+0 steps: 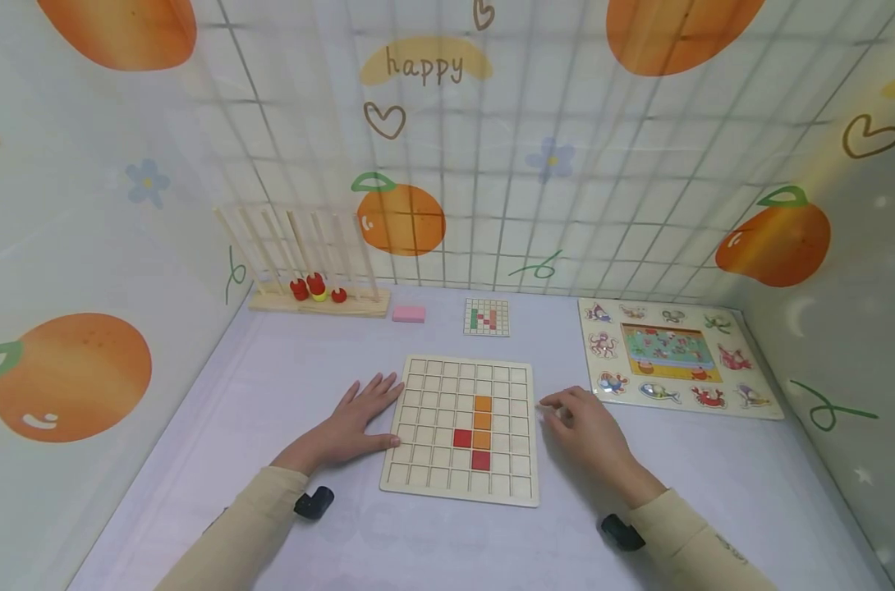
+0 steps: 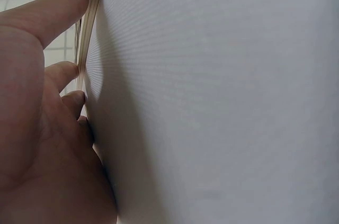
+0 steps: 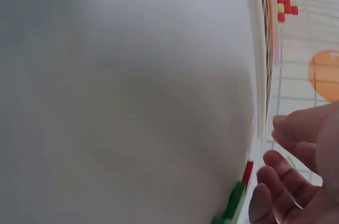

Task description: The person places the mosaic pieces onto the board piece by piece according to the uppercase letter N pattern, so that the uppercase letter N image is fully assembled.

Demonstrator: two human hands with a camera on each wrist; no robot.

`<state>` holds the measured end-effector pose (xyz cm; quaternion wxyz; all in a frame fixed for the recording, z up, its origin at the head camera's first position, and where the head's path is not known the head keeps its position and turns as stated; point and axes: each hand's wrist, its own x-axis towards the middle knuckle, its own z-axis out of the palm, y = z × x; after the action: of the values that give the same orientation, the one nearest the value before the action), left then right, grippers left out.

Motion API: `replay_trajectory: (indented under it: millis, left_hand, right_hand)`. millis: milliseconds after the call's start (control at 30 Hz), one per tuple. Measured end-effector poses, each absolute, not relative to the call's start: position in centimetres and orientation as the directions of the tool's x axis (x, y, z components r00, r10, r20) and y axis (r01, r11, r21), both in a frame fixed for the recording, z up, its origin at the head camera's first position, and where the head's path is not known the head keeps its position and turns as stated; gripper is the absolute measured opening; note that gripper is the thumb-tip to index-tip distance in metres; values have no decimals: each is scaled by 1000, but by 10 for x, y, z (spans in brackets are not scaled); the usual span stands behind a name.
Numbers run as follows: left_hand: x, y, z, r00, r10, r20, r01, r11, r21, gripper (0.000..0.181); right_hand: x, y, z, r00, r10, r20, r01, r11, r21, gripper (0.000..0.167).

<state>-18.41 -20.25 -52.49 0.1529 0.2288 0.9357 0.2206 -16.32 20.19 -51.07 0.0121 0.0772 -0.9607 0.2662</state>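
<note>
Grid board [image 1: 433,414] is set at 6 o'clock from sm. card [image 1: 487,318]. Its 9 o'clock edge is touched by L hand [image 1: 350,428], spread; near 3 o'clock, R hand [image 1: 586,428] is held w/ fingers bent, pinch can't be told.

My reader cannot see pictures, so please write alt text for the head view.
A person's left hand touches the left edge of a wooden grid board bearing three orange squares and two red squares; the right hand is beside its right edge. Farther back, left to right: peg rack with beads, pink block, small patterned card, animal puzzle.
</note>
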Motion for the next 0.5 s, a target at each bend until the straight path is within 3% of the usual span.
replay_trajectory:
  millis: [500]
  left_hand:
    - [-184,-202,-525,-849,496,-180,362,795,487,95]
  right_hand:
    - [-181,229,-511,-994,-96,55,-110,896,-431,31]
